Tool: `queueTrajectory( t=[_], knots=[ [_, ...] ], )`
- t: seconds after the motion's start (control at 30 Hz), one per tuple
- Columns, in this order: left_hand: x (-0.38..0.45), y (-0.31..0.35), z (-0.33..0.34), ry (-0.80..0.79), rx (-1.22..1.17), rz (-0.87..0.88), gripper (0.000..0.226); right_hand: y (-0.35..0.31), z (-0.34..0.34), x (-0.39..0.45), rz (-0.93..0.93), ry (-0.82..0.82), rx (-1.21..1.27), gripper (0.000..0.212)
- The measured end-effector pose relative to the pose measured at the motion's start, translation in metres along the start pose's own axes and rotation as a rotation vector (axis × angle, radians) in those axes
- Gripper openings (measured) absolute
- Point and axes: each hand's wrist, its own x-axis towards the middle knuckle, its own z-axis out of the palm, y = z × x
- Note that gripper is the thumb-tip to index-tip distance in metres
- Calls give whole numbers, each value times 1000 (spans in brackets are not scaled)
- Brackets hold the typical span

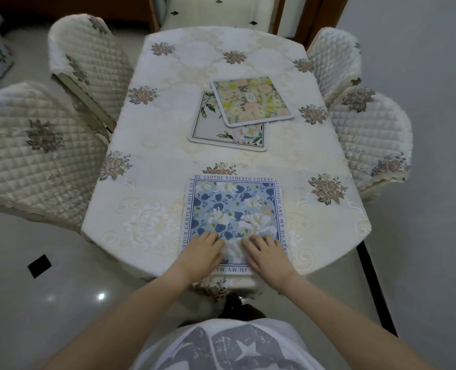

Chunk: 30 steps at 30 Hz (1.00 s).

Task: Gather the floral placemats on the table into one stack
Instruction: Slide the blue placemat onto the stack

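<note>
A blue floral placemat (233,206) with a border of printed words lies at the table's near edge. My left hand (200,253) and my right hand (268,253) both rest flat on its near part, fingers spread, gripping nothing. Farther up the table, a pink and yellow floral placemat (250,101) lies askew on top of a white placemat with green leaves (210,126), covering its far right part.
The table (168,145) wears a cream embroidered cloth. Quilted chairs stand on both sides: two on the left (39,148) (87,60) and two on the right (368,140) (333,60). Glossy tiled floor (34,289) surrounds the table.
</note>
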Motion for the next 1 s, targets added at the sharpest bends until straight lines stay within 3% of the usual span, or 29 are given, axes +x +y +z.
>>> queueTrajectory(
  t=[0.57, 1.0],
  knots=[
    [90, -48, -66, 149, -116, -160, 38, 67, -66, 106, 124, 201, 141, 47],
    [173, -197, -111, 162, -137, -100, 43, 20, -89, 250, 233, 224, 266, 50]
  ],
)
